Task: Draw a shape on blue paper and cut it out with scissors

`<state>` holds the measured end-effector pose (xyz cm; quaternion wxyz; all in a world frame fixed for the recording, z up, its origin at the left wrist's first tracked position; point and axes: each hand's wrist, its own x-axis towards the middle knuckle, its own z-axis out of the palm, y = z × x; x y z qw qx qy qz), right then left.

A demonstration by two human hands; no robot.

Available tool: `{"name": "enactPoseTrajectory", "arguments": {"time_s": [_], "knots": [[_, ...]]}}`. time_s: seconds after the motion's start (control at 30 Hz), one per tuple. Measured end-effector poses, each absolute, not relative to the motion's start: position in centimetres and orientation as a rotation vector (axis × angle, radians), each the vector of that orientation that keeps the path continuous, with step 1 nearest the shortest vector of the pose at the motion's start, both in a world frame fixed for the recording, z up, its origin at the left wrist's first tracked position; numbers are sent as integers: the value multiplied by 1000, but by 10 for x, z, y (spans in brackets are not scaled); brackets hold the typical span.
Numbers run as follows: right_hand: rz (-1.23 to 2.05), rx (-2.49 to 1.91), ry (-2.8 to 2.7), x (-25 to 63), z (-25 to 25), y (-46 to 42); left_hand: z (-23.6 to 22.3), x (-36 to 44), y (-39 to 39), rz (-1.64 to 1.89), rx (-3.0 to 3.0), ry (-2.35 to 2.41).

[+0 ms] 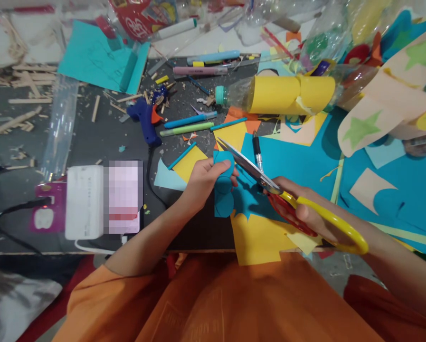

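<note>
Between the thumb and fingers of my left hand (210, 176) is a blue paper strip (224, 202) with rounded shapes marked or cut along it. My right hand (301, 204) grips scissors (269, 183) by their yellow and red handles. The scissor blades point up and left, passing close beside the strip's right edge; they look nearly closed. Under the hands lie a large blue sheet (301, 166) and a yellow sheet (257, 240). A black and silver pen (257, 151) rests just beyond the blades.
A blue glue gun (145, 118) and its cord lie left of centre, near several markers (189, 119). A yellow-wrapped plastic bottle (291, 95) lies behind. A phone (125, 197) and white power bank (84, 202) sit at left. Wood sticks (31, 100) and paper scraps are scattered about.
</note>
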<state>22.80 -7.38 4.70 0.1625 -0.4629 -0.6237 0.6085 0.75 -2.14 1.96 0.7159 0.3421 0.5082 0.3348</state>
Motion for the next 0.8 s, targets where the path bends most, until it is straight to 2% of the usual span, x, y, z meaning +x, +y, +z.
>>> {"name": "enactPoseTrajectory", "arguments": {"time_s": [0.13, 0.3, 0.4, 0.6, 0.8], "knots": [[1501, -1539, -1993, 230, 53, -71, 19, 7, -22, 743, 767, 1146], [780, -1853, -2179, 234, 46, -68, 17, 6, -22, 743, 777, 1132], [515, -1873, -2225, 242, 30, -67, 16, 5, -22, 748, 797, 1106], [230, -1897, -2137, 256, 11, -74, 15, 4, -22, 742, 854, 1083], [322, -1800, -2133, 241, 26, -82, 19, 5, -24, 766, 846, 1046]]}}
